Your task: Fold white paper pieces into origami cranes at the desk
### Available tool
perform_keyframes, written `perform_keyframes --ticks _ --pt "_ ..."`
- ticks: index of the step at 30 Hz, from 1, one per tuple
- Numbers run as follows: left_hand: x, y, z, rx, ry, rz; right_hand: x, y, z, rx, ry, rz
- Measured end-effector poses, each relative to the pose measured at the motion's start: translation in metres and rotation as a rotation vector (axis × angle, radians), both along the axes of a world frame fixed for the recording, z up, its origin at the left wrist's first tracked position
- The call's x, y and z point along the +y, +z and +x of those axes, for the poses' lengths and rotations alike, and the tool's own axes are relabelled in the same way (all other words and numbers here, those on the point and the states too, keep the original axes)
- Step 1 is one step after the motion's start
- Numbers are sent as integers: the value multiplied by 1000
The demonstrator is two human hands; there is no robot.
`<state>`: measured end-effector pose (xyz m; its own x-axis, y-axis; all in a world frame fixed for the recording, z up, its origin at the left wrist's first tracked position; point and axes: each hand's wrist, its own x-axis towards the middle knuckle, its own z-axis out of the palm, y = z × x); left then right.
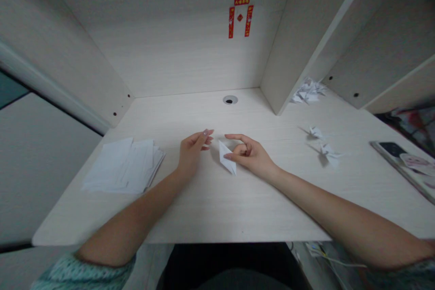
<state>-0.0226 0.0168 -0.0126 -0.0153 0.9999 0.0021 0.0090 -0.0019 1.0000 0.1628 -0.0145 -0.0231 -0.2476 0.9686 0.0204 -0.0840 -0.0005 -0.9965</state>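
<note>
A folded piece of white paper [225, 156], a long diamond with pointed ends, is held slightly tilted above the desk. My right hand [249, 154] pinches its right side, with the thumb across the front and the index finger stretched out above. To the left of the paper and apart from it is my left hand [193, 150]. Its fingers are partly spread toward the paper, and nothing shows in them. Two folded paper cranes, a farther crane [316, 132] and a nearer crane [328, 151], rest on the desk to the right of my right hand.
A stack of white paper sheets [118, 165] lies at the left of the desk [204, 217]. More folded paper pieces [308, 90] are heaped behind the upright divider [288, 59]. A phone [404, 163] lies at the right edge. A round cable hole [230, 99] is near the back panel.
</note>
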Motion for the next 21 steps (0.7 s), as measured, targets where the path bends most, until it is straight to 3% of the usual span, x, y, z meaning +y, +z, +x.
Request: perform_keyframes --ticks 3,6,21 --pt "-8 0 5 99 -185 7 0 -2 0 22 13 1" --pt "-13 1 9 162 -276 -17 -1 -2 -1 25 29 -6" --pt "-10 -4 9 137 -146 10 2 -4 -2 -40 13 7"
